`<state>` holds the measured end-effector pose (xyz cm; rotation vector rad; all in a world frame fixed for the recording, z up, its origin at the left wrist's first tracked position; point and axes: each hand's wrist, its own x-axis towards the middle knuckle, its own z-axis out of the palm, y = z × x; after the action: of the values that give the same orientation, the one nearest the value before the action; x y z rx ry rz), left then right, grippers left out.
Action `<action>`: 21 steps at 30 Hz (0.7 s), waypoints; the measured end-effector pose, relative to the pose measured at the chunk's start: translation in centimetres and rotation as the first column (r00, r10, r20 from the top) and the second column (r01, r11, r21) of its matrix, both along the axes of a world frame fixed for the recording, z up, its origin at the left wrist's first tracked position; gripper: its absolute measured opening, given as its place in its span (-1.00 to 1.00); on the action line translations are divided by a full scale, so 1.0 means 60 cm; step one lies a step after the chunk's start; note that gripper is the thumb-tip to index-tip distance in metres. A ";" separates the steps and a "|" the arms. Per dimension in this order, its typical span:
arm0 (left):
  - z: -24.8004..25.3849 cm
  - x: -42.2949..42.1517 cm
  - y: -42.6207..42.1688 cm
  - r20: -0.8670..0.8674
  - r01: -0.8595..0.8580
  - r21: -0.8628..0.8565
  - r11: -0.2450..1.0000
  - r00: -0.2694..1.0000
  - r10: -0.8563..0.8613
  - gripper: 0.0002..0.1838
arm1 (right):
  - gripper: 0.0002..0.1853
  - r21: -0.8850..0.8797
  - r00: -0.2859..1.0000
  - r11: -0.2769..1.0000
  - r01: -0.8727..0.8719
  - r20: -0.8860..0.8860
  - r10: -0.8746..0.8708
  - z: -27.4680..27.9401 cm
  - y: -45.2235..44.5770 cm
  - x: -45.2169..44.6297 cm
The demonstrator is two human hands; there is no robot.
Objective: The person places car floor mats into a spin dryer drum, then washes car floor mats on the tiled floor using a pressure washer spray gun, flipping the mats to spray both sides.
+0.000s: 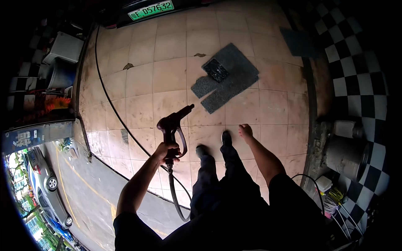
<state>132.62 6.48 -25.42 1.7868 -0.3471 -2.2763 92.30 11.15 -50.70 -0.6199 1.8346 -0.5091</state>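
My left hand (pixel 166 153) is wrapped round the grip of a dark spray gun (pixel 169 124). The gun's nozzle points forward and up to the right, toward the floor mat. From the bottom of its handle a hose (pixel 173 193) curves down beside my legs. My right hand (pixel 246 131) hangs in front of my right side, its fingers curled closed, with nothing visible in it. Ahead on the tiles lies a grey car floor mat (pixel 236 75) with a black heel pad (pixel 216 70). Neither hand touches the mat.
A thin black hose (pixel 109 98) runs across the tiled floor on the left. A car's rear with a green plate (pixel 150 10) stands ahead. Buckets (pixel 346 157) line the checkered right wall; another dark mat (pixel 299 42) lies near it. Parked cars (pixel 46 184) stand outside, left.
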 end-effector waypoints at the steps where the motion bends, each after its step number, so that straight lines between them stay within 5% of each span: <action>1: 0.007 0.000 0.025 0.018 -0.033 -0.038 0.999 0.999 0.034 -0.88 | -0.75 -0.068 0.997 0.998 -0.010 -0.074 0.005 -0.018 -0.028 -0.029; 2: 0.013 0.004 0.050 0.036 -0.068 -0.071 0.995 0.997 0.070 -0.91 | -0.76 -0.129 0.989 0.991 -0.026 -0.146 0.007 -0.039 -0.050 -0.042; 5: 0.051 0.030 0.117 -0.179 -0.232 -0.262 0.937 0.966 0.189 -0.95 | -0.75 -0.090 0.986 0.988 0.127 0.120 -0.116 0.053 -0.104 -0.014; 7: 0.079 0.041 0.128 -0.125 -0.199 -0.235 0.951 0.977 0.173 -0.93 | -0.76 -0.108 0.913 0.921 0.374 0.217 -0.345 0.096 -0.135 0.027; 14: 0.072 0.030 0.217 -0.104 -0.072 -0.151 0.986 0.993 0.056 -0.92 | -0.75 -0.145 0.933 0.933 0.330 0.199 -0.299 0.122 -0.183 0.073; 17: 0.105 0.024 0.252 -0.190 -0.228 -0.282 0.932 0.965 0.179 -0.94 | -0.76 -0.239 0.982 0.965 0.109 -0.127 -0.143 0.087 -0.195 0.055; 21: 0.181 0.059 0.326 -0.238 -0.295 -0.444 0.846 0.949 0.206 -0.91 | -0.75 -0.195 0.957 0.937 0.289 0.084 -0.278 0.115 -0.232 0.040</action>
<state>136.17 26.05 -14.55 1.2819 -0.5468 -1.9345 94.67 -2.77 -43.81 -0.4727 1.8424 -0.9090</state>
